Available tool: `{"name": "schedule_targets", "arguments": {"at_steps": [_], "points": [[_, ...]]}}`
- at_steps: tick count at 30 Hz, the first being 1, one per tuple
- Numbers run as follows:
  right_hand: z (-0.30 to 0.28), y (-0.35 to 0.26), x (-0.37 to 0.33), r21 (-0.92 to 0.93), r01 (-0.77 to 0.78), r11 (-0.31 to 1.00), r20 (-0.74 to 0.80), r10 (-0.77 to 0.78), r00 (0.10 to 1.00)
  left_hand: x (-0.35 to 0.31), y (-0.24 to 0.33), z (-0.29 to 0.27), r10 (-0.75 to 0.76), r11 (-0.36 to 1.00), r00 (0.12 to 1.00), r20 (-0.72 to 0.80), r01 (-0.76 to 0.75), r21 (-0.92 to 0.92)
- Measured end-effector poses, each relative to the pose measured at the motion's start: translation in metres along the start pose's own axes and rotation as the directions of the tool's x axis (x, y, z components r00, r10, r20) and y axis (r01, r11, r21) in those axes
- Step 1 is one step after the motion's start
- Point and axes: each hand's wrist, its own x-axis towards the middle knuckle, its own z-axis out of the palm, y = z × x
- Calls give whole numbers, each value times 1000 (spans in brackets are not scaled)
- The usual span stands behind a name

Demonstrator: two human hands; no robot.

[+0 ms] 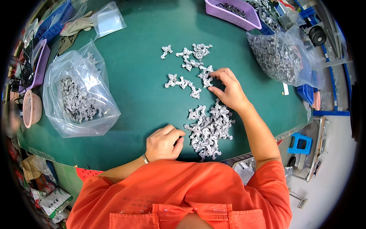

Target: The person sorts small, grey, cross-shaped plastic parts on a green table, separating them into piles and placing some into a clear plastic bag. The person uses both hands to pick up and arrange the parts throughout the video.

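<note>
My right hand (230, 89) reaches over the table with thumb and index finger closed on the edge of a small grey metal casting (206, 77). Close by on the left lie several more loose castings (183, 82), and another group (196, 53) sits farther back. A single three-armed casting (166, 50) lies apart at the group's left. My left hand (164, 143) rests near the front edge, its fingers curled in a loose fist with nothing visible in them. To its right a heap of the same castings (211, 129) is spread in front of me.
On the green table (141, 65), an open clear bag of castings (80, 95) stands at left and another filled bag (276, 57) at right. A purple basket (233, 15) of dark parts sits at the back. A blue stool (300, 144) is on the floor at right.
</note>
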Motion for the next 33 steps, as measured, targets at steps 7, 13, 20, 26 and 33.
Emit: {"name": "schedule_targets", "arguments": {"at_steps": [7, 13, 20, 26, 33], "points": [[2, 5, -3, -37, -1, 999, 17, 2, 1000, 0, -1, 1, 13, 1000, 1000, -11, -13, -2], [-1, 7, -5, -140, 127, 982, -25, -131, 991, 2, 0, 0, 17, 1000, 1000, -4, -17, -3], [-12, 1, -6, -87, -211, 973, -2, 212, 977, 1, 1, 0, 11, 1000, 1000, -4, -11, 3], [-28, 14, -10, 116, -467, 877, -44, 474, 879, 1, 3, 0, -7, 1000, 1000, 1, 7, 10], [-12, 22, -17, 68, -337, 939, -48, 341, 939, 2, 3, -1, -1, 1000, 1000, 6, 1, 12]]}}
